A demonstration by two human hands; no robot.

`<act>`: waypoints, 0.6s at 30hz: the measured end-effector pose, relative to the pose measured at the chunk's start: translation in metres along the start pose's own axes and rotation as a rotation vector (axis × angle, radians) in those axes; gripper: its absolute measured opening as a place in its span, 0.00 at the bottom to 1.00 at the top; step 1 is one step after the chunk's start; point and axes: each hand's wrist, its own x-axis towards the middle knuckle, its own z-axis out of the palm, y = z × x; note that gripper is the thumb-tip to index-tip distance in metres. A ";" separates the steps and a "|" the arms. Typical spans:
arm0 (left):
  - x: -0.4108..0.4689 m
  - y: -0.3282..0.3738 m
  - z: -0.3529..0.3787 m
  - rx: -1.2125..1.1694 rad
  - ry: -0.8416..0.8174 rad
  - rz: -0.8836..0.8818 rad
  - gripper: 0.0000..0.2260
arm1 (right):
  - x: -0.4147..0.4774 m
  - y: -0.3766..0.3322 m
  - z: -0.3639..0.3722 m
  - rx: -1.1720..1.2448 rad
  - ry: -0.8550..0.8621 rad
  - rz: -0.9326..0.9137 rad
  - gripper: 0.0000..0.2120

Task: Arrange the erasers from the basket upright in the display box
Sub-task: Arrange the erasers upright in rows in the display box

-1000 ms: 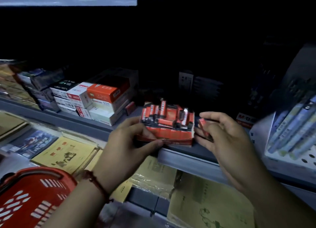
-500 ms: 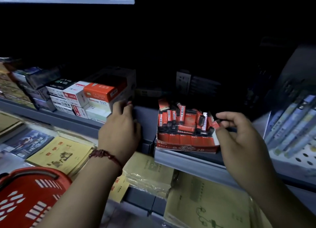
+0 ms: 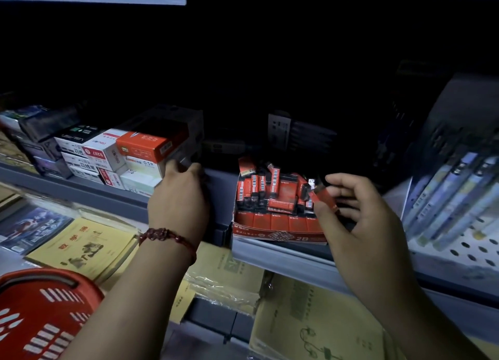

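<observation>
A red display box (image 3: 278, 231) marked 2B sits at the shelf's front edge. Several red-and-black erasers (image 3: 270, 189) fill it, some upright in rows, others lying loose on top. My right hand (image 3: 359, 224) is just right of the box, with thumb and fingers pinched on one red eraser (image 3: 325, 197) held over the box's right end. My left hand (image 3: 181, 200) is left of the box, fingertips against a stack of small boxes (image 3: 140, 154), holding nothing. The red basket (image 3: 40, 313) is at the bottom left; its inside is hidden.
Stacked white, orange and dark stationery boxes fill the shelf's left part. Packs of pens (image 3: 453, 197) lean on a perforated stand at the right. Yellow notebooks (image 3: 81, 246) and wrapped booklets (image 3: 310, 319) lie on the lower shelf. The shelf's back is dark.
The display box went from my hands onto the shelf edge, further right. My left hand let go of it and moved left to the stacked boxes. My right hand kept its eraser.
</observation>
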 end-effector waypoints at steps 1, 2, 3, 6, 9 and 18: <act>0.000 -0.001 -0.001 -0.001 -0.010 0.002 0.13 | 0.002 0.000 0.000 -0.019 0.009 -0.035 0.15; 0.000 -0.002 -0.002 -0.004 -0.018 0.001 0.13 | 0.005 0.001 0.001 -0.031 0.017 -0.062 0.15; 0.000 -0.003 -0.003 -0.019 -0.017 0.007 0.12 | 0.008 0.002 0.002 -0.042 0.022 -0.077 0.14; 0.001 -0.006 -0.005 -0.173 0.071 0.088 0.06 | 0.023 0.001 0.007 -0.060 0.027 -0.079 0.11; 0.004 -0.001 -0.008 -0.480 0.116 0.081 0.07 | 0.042 0.001 0.016 -0.067 0.042 -0.062 0.05; -0.013 0.033 -0.007 -0.781 0.038 0.171 0.05 | 0.057 0.009 0.030 -0.033 0.026 -0.034 0.04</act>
